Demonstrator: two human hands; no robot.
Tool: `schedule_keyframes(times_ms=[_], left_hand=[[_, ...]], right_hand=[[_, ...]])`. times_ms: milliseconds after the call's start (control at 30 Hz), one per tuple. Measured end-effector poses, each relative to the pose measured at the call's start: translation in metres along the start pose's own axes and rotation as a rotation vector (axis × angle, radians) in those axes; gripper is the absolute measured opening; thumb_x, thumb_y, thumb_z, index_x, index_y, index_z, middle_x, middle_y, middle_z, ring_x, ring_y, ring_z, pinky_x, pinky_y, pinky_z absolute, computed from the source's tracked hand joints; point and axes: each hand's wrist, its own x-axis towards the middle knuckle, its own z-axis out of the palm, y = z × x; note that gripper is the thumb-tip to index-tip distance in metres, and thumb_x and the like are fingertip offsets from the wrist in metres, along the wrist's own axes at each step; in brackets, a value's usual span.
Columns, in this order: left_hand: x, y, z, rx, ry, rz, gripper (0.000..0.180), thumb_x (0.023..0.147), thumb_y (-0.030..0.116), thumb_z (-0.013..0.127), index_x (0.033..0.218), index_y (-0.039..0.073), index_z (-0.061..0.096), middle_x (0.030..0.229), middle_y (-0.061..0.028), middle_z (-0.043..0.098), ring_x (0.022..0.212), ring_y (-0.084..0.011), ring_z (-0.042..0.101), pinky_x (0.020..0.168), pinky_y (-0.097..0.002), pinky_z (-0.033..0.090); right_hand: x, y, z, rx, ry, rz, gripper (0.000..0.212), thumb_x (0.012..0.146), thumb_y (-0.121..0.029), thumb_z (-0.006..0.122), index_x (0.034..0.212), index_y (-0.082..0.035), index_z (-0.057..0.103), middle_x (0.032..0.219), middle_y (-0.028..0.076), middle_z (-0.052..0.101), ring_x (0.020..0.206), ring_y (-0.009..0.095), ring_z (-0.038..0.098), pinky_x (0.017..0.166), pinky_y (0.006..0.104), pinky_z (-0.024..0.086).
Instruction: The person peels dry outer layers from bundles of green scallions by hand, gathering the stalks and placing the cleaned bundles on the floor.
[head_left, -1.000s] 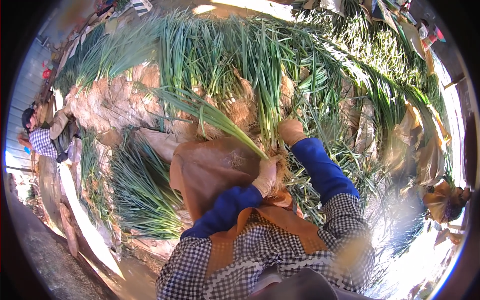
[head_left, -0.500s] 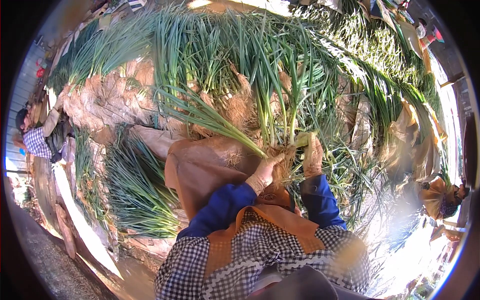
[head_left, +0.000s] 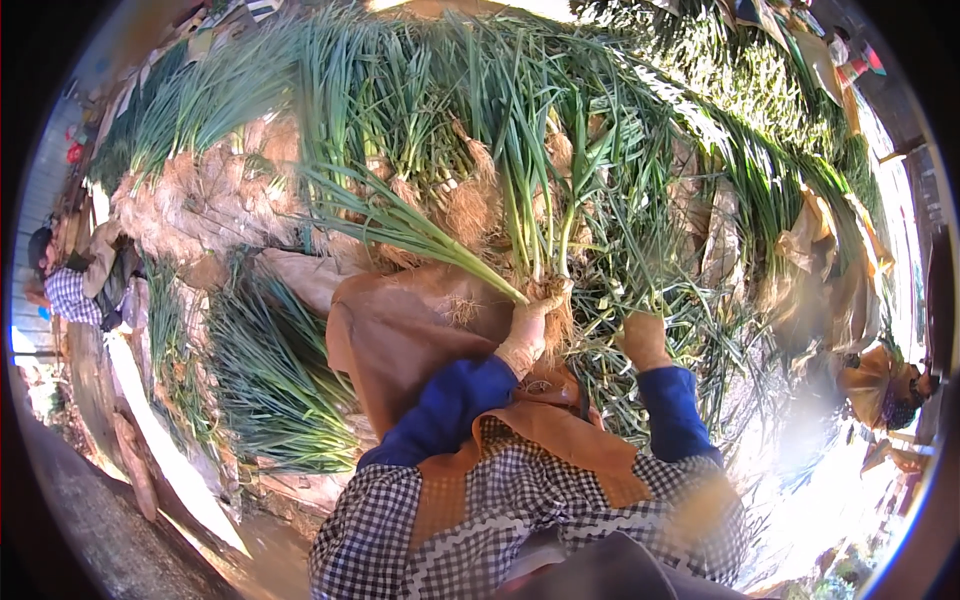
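Note:
A bunch of green onion plants [head_left: 540, 235], with long flat leaves and pale stems, stands fanned out in front of me. My left hand [head_left: 530, 325] is closed round its base, just above the tan roots [head_left: 560, 320]. One stalk [head_left: 430, 240] of the bunch leans far out to the left. Apart from the bunch, my right hand [head_left: 645, 338] is over loose green leaves [head_left: 610, 370] on the right. Its fingers are curled, and what they hold is hidden. A brown apron [head_left: 420, 335] covers my lap under the left hand.
Rows of rooted green onions [head_left: 350, 100] lie across the far side, with root clumps [head_left: 200, 200] at left. Another leafy pile [head_left: 280, 370] lies left of my lap. A person [head_left: 80, 280] works at far left, and another person [head_left: 885, 388] is at far right.
My right hand has left the base of the bunch and moved right and slightly nearer, over the loose leaves. My left hand still grips the bunch, which has shifted slightly left.

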Motion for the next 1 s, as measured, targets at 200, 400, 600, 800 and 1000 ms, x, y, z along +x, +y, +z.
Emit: schedule_keyframes(times_ms=[200, 400, 600, 800, 1000], left_hand=[[-0.005, 0.003, 0.020, -0.110, -0.072, 0.020, 0.030, 0.079, -0.004, 0.051, 0.108, 0.001, 0.053, 0.099, -0.0086, 0.061, 0.085, -0.0186, 0.061, 0.074, -0.0304, 0.051], [0.003, -0.004, -0.006, -0.042, -0.049, 0.041, 0.030, 0.081, 0.001, 0.050, 0.110, -0.003, 0.050, 0.099, -0.0108, 0.059, 0.086, -0.0191, 0.060, 0.074, -0.0299, 0.051], [0.002, -0.021, -0.003, 0.034, 0.067, 0.151, 0.023, 0.077, -0.005, 0.053, 0.099, -0.002, 0.050, 0.086, -0.0079, 0.055, 0.075, -0.0153, 0.056, 0.066, -0.0285, 0.052], [-0.008, 0.023, 0.035, -0.170, -0.006, -0.052, 0.022, 0.079, 0.001, 0.051, 0.099, -0.007, 0.056, 0.083, -0.0136, 0.063, 0.080, -0.0237, 0.062, 0.069, -0.0326, 0.053], [-0.006, 0.016, 0.031, -0.145, -0.044, -0.087, 0.023, 0.078, 0.001, 0.053, 0.099, -0.003, 0.059, 0.090, -0.0103, 0.064, 0.078, -0.0217, 0.062, 0.072, -0.0343, 0.052]], right_hand=[[0.026, -0.036, -0.055, 0.611, 0.625, -0.718, 0.037, 0.079, -0.034, 0.064, 0.102, -0.006, 0.061, 0.099, 0.013, 0.059, 0.093, 0.029, 0.055, 0.081, 0.0365, 0.045], [0.040, -0.039, -0.032, 1.043, 0.379, -0.755, 0.011, 0.082, -0.008, 0.059, 0.091, -0.001, 0.060, 0.085, 0.011, 0.060, 0.075, 0.016, 0.060, 0.067, 0.0284, 0.050], [0.005, -0.043, 0.004, 1.589, 0.112, -0.700, 0.012, 0.085, -0.012, 0.059, 0.089, -0.001, 0.060, 0.081, 0.004, 0.059, 0.073, 0.009, 0.056, 0.061, 0.0220, 0.047], [-0.055, 0.014, 0.009, 1.373, -0.614, -0.978, 0.024, 0.084, -0.024, 0.059, 0.094, -0.002, 0.062, 0.083, 0.006, 0.064, 0.071, 0.015, 0.060, 0.067, 0.0276, 0.048], [0.025, 0.017, 0.052, 1.358, 0.258, -0.306, 0.043, 0.088, -0.042, 0.050, 0.093, -0.001, 0.061, 0.072, 0.005, 0.061, 0.061, 0.013, 0.055, 0.055, 0.0264, 0.045]])
